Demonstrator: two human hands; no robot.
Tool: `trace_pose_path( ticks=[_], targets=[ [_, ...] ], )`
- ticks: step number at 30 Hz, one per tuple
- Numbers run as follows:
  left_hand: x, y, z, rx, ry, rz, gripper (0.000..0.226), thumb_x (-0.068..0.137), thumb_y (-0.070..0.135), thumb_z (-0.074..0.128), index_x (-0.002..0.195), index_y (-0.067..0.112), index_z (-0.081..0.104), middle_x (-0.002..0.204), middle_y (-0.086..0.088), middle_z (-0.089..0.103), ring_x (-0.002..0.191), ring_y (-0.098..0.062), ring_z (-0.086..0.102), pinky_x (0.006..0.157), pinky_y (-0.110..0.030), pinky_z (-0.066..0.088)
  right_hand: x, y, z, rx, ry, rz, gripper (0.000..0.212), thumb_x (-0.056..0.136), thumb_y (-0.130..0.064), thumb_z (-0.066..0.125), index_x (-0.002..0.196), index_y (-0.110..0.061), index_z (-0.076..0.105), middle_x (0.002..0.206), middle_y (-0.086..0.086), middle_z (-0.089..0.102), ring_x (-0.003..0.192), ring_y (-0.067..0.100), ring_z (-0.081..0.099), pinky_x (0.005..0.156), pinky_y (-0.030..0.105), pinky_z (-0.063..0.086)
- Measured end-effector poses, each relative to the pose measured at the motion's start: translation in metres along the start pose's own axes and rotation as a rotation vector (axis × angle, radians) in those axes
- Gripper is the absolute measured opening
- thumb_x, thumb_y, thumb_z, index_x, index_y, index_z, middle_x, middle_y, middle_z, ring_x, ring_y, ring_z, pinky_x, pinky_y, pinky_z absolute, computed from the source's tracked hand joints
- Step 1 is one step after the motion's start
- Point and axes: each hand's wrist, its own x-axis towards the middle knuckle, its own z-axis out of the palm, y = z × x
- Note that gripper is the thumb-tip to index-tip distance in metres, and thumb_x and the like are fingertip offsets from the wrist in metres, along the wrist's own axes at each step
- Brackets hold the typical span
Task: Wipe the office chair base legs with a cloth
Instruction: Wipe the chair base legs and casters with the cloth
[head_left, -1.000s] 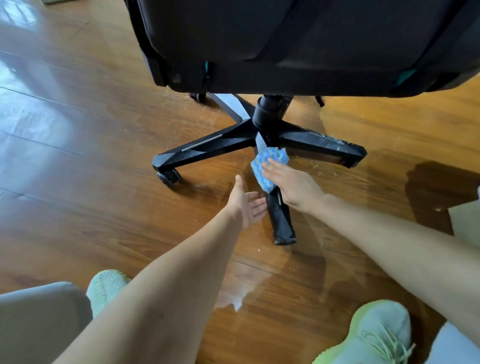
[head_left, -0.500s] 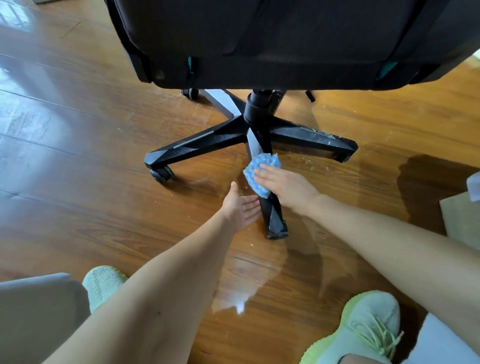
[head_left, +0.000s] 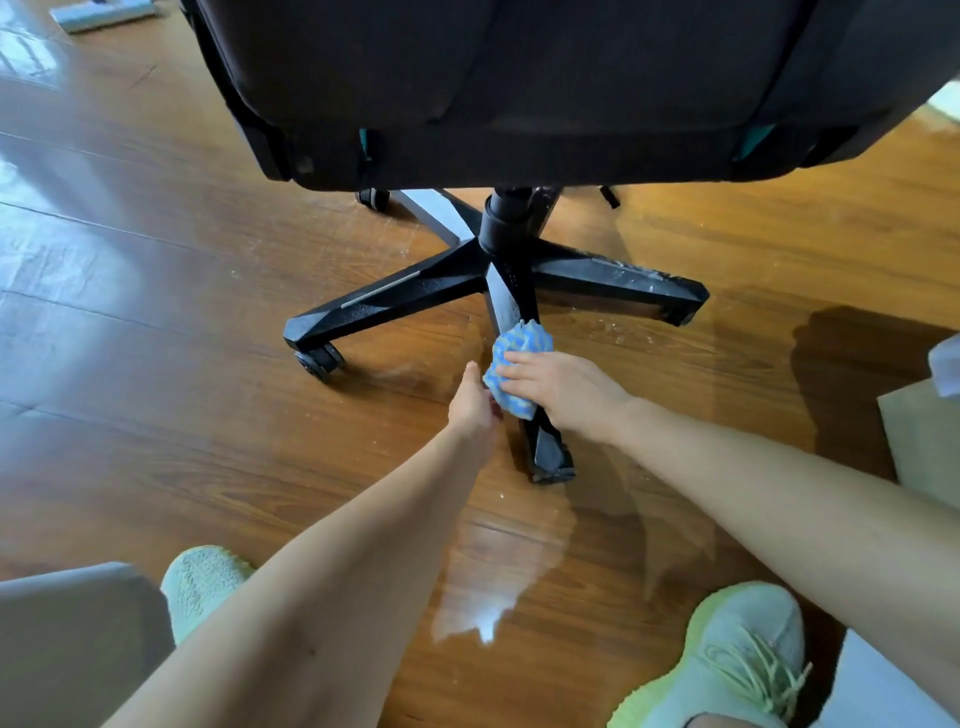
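The near chair leg (head_left: 524, 364) runs from the hub straight toward the person, so strokes go along that line. The blue cloth (head_left: 517, 366) sits mid-leg, pressed down by the right hand (head_left: 566, 389); the left hand (head_left: 474, 405) rests loosely open just beside it, gripping nothing.

1 office chair (head_left: 519, 78), black. Base legs visible: 4, at approx 8 (head_left: 384, 299), 6 (head_left: 545, 447), 3 (head_left: 618, 275) and 11 o'clock (head_left: 431, 208) from the hub; any others are hidden by the seat. Casters I can make out: 2 (head_left: 318, 361) (head_left: 373, 197). 1 blue cloth (head_left: 514, 364). 2 hands: left hand (head_left: 474, 402), right hand (head_left: 563, 387). 2 greenish sneakers (head_left: 205, 577) (head_left: 727, 660), approx 7 and 5 o'clock.
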Motion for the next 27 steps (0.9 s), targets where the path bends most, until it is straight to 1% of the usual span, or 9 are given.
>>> trace_pose_path(
  ticks=[3, 7, 11, 15, 18, 20, 22, 25, 27],
  targets=[
    [0.002, -0.003, 0.0, 0.013, 0.036, 0.017, 0.062, 0.103, 0.059, 0.046, 0.129, 0.006, 0.067, 0.123, -0.008, 0.072, 0.112, -0.023, 0.066, 0.091, -0.034, 0.045, -0.004, -0.02, 0.01, -0.044, 0.024, 0.056, 0.053, 0.091, -0.001, 0.053, 0.142, -0.014, 0.058, 0.158, 0.0, 0.044, 0.153, 0.022, 0.027, 0.122, 0.04, 0.029],
    [0.005, -0.009, 0.007, -0.003, 0.096, 0.077, 0.061, 0.099, 0.055, 0.051, 0.136, 0.008, 0.062, 0.128, -0.011, 0.07, 0.114, -0.033, 0.066, 0.106, -0.045, 0.05, -0.05, -0.042, 0.022, -0.059, -0.013, -0.14, 0.039, 0.093, -0.016, 0.05, 0.127, -0.011, 0.069, 0.141, 0.007, 0.06, 0.143, 0.031, 0.043, 0.117, 0.042, 0.035],
    [-0.002, -0.009, 0.016, 0.039, 0.171, 0.108, 0.069, 0.095, 0.063, 0.042, 0.146, 0.016, 0.054, 0.141, -0.008, 0.06, 0.125, -0.036, 0.058, 0.113, -0.054, 0.043, -0.045, -0.026, 0.008, -0.045, -0.106, -0.276, 0.035, 0.098, -0.023, 0.046, 0.124, -0.017, 0.069, 0.135, 0.0, 0.064, 0.142, 0.024, 0.042, 0.118, 0.036, 0.03],
    [0.001, -0.003, 0.009, 0.079, 0.25, 0.123, 0.072, 0.099, 0.064, 0.034, 0.151, 0.017, 0.049, 0.148, -0.009, 0.055, 0.132, -0.035, 0.053, 0.116, -0.054, 0.039, 0.004, -0.017, -0.01, -0.077, -0.042, -0.08, 0.031, 0.096, -0.022, 0.048, 0.117, -0.017, 0.071, 0.126, -0.003, 0.067, 0.139, 0.02, 0.045, 0.12, 0.037, 0.028],
    [0.006, -0.002, 0.0, 0.119, 0.247, 0.116, 0.075, 0.101, 0.065, 0.029, 0.155, 0.016, 0.046, 0.154, -0.009, 0.05, 0.139, -0.034, 0.048, 0.119, -0.054, 0.035, 0.01, -0.03, -0.005, -0.05, -0.028, 0.015, 0.023, 0.09, -0.017, 0.052, 0.101, -0.012, 0.072, 0.112, 0.002, 0.068, 0.126, 0.025, 0.052, 0.112, 0.037, 0.036],
    [0.008, -0.001, -0.002, 0.155, 0.22, 0.12, 0.078, 0.102, 0.067, 0.026, 0.157, 0.014, 0.044, 0.158, -0.009, 0.047, 0.143, -0.034, 0.045, 0.121, -0.054, 0.032, -0.006, -0.039, 0.003, -0.028, -0.056, -0.066, 0.021, 0.091, -0.021, 0.053, 0.093, -0.009, 0.07, 0.105, 0.007, 0.065, 0.113, 0.029, 0.054, 0.102, 0.039, 0.042],
    [0.012, -0.001, -0.004, 0.161, 0.199, 0.132, 0.08, 0.102, 0.069, 0.025, 0.155, 0.013, 0.046, 0.157, -0.008, 0.048, 0.142, -0.033, 0.046, 0.121, -0.052, 0.032, -0.031, -0.044, 0.015, -0.017, -0.059, -0.25, 0.025, 0.095, -0.021, 0.05, 0.092, -0.008, 0.071, 0.101, 0.01, 0.067, 0.109, 0.034, 0.056, 0.102, 0.04, 0.042],
    [0.012, -0.002, -0.004, 0.127, 0.179, 0.124, 0.08, 0.102, 0.07, 0.025, 0.156, 0.014, 0.045, 0.156, -0.007, 0.049, 0.141, -0.033, 0.046, 0.118, -0.049, 0.032, -0.051, -0.033, 0.021, 0.055, -0.045, -0.42, 0.026, 0.098, -0.011, 0.047, 0.099, -0.004, 0.072, 0.107, 0.015, 0.068, 0.115, 0.035, 0.055, 0.108, 0.041, 0.041],
    [0.009, -0.002, -0.002, 0.122, 0.16, 0.112, 0.081, 0.102, 0.07, 0.025, 0.158, 0.015, 0.042, 0.158, -0.007, 0.047, 0.143, -0.032, 0.045, 0.118, -0.049, 0.031, -0.042, -0.015, 0.014, 0.052, -0.09, -0.426, 0.024, 0.097, -0.008, 0.048, 0.102, -0.006, 0.071, 0.109, 0.013, 0.068, 0.122, 0.032, 0.054, 0.108, 0.04, 0.043]
  ],
)
